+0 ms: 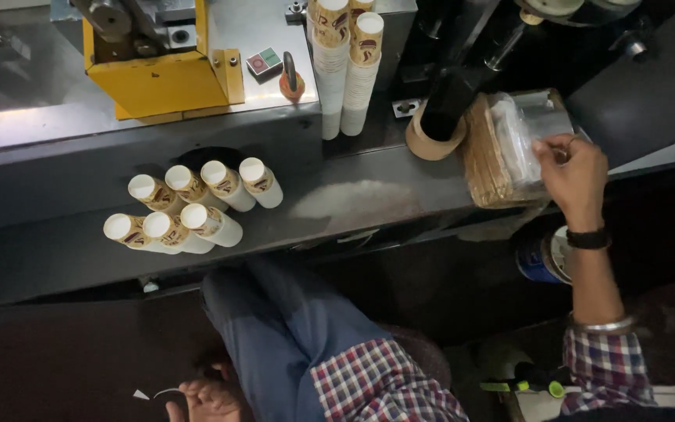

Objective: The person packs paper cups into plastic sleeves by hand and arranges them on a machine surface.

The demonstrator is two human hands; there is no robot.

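Grey machine bench (56, 258) crosses the frame. Right hand (573, 173), upper right, pinches the plastic-wrapped stack (501, 152). Left hand (206, 400), bottom left, curls loosely, holding nothing. Cup stacks (189, 207) lie centre left.

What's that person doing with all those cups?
A seated person's right hand reaches into a clear plastic bag beside a stack of brown paper pieces on the machine ledge. Their left hand rests low by the knee. Seven stacks of paper cups lie on the ledge, untouched.
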